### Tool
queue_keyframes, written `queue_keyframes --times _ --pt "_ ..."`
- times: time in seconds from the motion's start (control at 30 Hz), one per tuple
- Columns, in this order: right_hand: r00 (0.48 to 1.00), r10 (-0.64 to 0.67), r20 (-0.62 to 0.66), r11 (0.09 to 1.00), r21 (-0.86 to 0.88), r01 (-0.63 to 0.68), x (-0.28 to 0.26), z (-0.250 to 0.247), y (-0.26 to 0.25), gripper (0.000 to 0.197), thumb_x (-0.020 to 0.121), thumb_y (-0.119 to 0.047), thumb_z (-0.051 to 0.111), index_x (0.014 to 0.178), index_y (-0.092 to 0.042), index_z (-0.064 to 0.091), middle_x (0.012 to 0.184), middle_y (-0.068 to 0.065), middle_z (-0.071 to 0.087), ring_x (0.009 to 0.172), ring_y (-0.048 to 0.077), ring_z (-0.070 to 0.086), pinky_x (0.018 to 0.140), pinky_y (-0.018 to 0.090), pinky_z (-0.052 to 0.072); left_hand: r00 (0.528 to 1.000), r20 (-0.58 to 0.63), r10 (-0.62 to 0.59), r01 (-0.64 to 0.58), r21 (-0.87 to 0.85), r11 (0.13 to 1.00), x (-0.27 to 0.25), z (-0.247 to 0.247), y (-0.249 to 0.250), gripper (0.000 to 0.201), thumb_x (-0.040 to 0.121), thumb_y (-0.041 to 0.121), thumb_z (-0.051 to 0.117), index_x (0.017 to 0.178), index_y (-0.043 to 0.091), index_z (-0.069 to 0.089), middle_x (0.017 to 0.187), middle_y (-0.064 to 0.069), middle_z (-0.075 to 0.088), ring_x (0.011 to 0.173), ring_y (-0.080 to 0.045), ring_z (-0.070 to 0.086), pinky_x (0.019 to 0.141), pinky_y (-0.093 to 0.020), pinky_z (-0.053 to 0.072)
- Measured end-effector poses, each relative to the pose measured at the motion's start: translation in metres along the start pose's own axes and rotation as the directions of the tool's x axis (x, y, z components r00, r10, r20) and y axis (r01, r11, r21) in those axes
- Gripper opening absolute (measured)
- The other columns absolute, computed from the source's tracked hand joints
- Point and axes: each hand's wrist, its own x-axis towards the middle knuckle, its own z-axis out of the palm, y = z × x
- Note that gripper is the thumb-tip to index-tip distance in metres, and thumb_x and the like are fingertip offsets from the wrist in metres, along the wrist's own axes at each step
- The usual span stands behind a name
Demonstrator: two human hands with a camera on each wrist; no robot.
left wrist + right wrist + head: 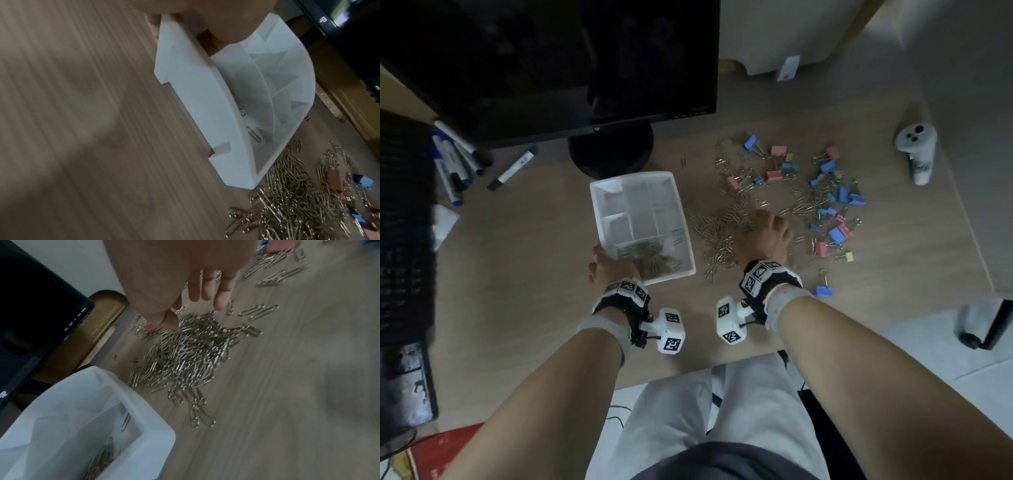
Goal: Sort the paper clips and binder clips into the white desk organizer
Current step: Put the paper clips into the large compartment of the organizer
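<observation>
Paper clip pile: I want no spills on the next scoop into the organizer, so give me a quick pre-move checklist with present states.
1. Left hand steadies the white desk organizer at its near-left corner: ok.
2. Right hand is over the paper clip pile, fingers reaching down into it: ok.
3. Clips firmly gripped: cannot tell.
4. Near compartment already holds paper clips, with room left: ok.
5. Binder clips lie apart from the pile under the hand: ok.
</observation>
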Motion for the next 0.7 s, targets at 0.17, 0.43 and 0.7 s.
queue_keyframes --times 0.17,0.43,0.7 --pt "0.950 0.284 -0.127 0.957 -0.029 -0.290 -0.013 -0.019 0.034 0.073 0.084 -0.050 0.067 0.135 -0.003 0.043 0.138 0.018 0.042 0.127 0.034 0.037 0.098 0.043 0.036 0.999 0.035 -0.013 0.011 0.039 0.999 -0.002 0.001 0.002 0.061 0.089 0.001 0.042 0.146 0.016 0.024 0.144 -0.022 0.033 0.133 -0.039 0.032 0.110 -0.050 0.028" --pt "0.974 0.226 0.024 0.966 0.120 -0.227 -0.022 0.009 0.010 0.061 0.080 -0.030 0.063 0.130 -0.001 0.043 0.130 0.021 0.043 0.118 0.034 0.040 0.098 0.039 0.030 0.998 0.042 0.048 -0.049 0.025 0.998 0.003 0.001 -0.003 0.056 0.093 0.008 0.045 0.145 0.016 0.027 0.141 -0.022 0.039 0.129 -0.040 0.038 0.107 -0.051 0.034" --pt "0.990 0.112 0.082 0.993 0.036 -0.115 -0.009 -0.006 -0.009 0.097 0.063 -0.059 0.080 0.143 -0.033 0.031 0.149 0.009 0.023 0.133 0.034 0.023 0.102 0.048 0.033 0.985 0.150 -0.085 0.088 -0.017 0.996 0.014 -0.009 -0.006 0.048 0.091 0.005 0.045 0.138 0.009 0.033 0.137 -0.018 0.039 0.120 -0.037 0.046 0.102 -0.043 0.038"
